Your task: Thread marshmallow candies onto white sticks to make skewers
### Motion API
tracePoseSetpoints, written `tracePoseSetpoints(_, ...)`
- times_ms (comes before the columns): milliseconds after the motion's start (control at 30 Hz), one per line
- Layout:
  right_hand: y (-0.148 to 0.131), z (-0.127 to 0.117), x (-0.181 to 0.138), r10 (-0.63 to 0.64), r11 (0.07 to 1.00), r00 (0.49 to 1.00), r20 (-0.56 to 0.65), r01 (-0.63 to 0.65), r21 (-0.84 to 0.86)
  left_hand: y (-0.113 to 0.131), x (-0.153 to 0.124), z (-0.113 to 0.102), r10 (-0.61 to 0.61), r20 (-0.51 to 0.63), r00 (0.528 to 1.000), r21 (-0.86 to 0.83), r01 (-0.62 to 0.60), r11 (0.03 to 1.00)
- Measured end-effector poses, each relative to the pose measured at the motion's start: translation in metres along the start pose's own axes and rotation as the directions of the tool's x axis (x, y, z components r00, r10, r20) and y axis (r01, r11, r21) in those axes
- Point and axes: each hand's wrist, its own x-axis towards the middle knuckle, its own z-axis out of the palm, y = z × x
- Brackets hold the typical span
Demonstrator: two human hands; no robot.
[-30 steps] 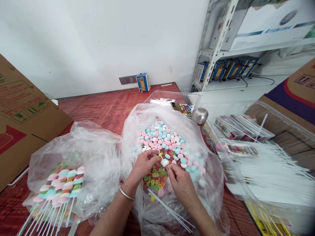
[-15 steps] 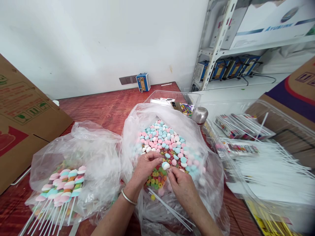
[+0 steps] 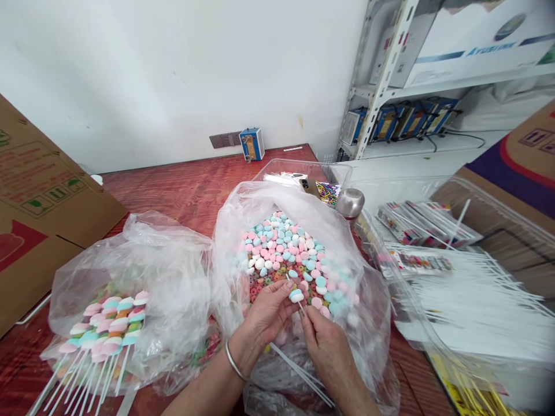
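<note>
My right hand (image 3: 325, 341) pinches a thin white stick (image 3: 300, 306) below a blue-and-white marshmallow (image 3: 296, 296) threaded on it. Beside that marshmallow, my left hand (image 3: 271, 309) is turned partly palm up, its thumb and fingers closed at the stick's upper end; a small yellowish bit shows there, too small to name. Both hands are over an open clear plastic bag (image 3: 243, 202) of pink, blue and white marshmallows (image 3: 281, 234) and coloured gummy rings (image 3: 259, 282). A few loose white sticks (image 3: 299, 372) lie across the bag's near side.
Finished-looking candy skewers (image 3: 106, 326) rest on another plastic bag (image 3: 173, 277) at left, beside a cardboard box (image 3: 43, 196). A clear bin (image 3: 418, 323) of white sticks stands right. Behind are a metal cup (image 3: 350, 203), a clear tray (image 3: 323, 164) and a blue device (image 3: 252, 144).
My left hand has rolled palm upward and its fingers have curled in beside the marshmallow. The stick now shows on both sides of the marshmallow. My right hand has moved slightly down and right.
</note>
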Motion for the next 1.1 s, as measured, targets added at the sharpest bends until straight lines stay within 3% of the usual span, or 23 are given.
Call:
tracePoseSetpoints(133, 0.000, 0.001, 0.000, 0.031, 0.984, 0.999, -0.033, -0.024, 0.179, -0.017, -0.007, 0.009, 0.039, -0.005, 0.999, 0.005, -0.039, 0.999)
tracePoseSetpoints(200, 0.000, 0.003, 0.002, 0.090, 0.930, 0.995, -0.053, -0.065, 0.363, -0.024, -0.010, 0.012, 0.052, -0.014, 0.999, 0.017, -0.052, 0.998)
tracePoseSetpoints(267, -0.001, 0.005, 0.006, 0.184, 0.797, 0.983, -0.006, -0.146, 0.586, -0.027, -0.011, 0.014, 0.058, -0.017, 0.998, 0.050, -0.057, 0.997)
tracePoseSetpoints(367, -0.004, 0.006, 0.010, 0.294, 0.483, 0.935, 0.197, -0.323, 0.813, -0.022, -0.008, 0.013, 0.102, 0.037, 0.994, 0.224, -0.108, 0.969)
tracePoseSetpoints(433, -0.005, 0.001, 0.011, 0.311, 0.262, 0.896, 0.317, -0.401, 0.878, -0.010, -0.001, 0.009, 0.223, 0.074, 0.972, 0.487, -0.230, 0.842)
tracePoseSetpoints(500, -0.006, -0.006, 0.011, 0.315, 0.097, 0.874, 0.369, -0.416, 0.904, 0.006, 0.009, 0.000, 0.431, 0.124, 0.894, 0.779, -0.357, 0.516)
tracePoseSetpoints(567, -0.004, -0.013, 0.010, 0.335, 0.072, 0.874, 0.353, -0.397, 0.915, 0.022, 0.022, -0.010, 0.597, 0.204, 0.776, 0.936, -0.334, 0.114)
tracePoseSetpoints(600, -0.003, -0.015, 0.009, 0.346, 0.075, 0.873, 0.345, -0.392, 0.917, 0.030, 0.029, -0.015, 0.640, 0.241, 0.730, 0.958, -0.283, -0.038)
tracePoseSetpoints(667, -0.001, -0.018, 0.008, 0.360, 0.087, 0.869, 0.339, -0.393, 0.916, 0.043, 0.043, -0.024, 0.659, 0.298, 0.691, 0.954, -0.190, -0.232)
tracePoseSetpoints(733, 0.001, -0.016, 0.007, 0.371, 0.101, 0.866, 0.336, -0.397, 0.912, 0.051, 0.055, -0.030, 0.615, 0.349, 0.707, 0.923, -0.147, -0.355)
tracePoseSetpoints(833, 0.003, -0.011, 0.006, 0.375, 0.112, 0.861, 0.344, -0.411, 0.905, 0.056, 0.069, -0.034, 0.497, 0.403, 0.768, 0.870, -0.153, -0.469)
tracePoseSetpoints(900, 0.004, -0.008, 0.006, 0.369, 0.114, 0.859, 0.355, -0.421, 0.900, 0.057, 0.072, -0.034, 0.463, 0.409, 0.786, 0.856, -0.156, -0.492)
tracePoseSetpoints(1100, 0.007, -0.009, 0.004, 0.389, 0.104, 0.848, 0.359, -0.428, 0.898, 0.059, 0.057, -0.023, 0.568, 0.369, 0.735, 0.893, -0.111, -0.436)
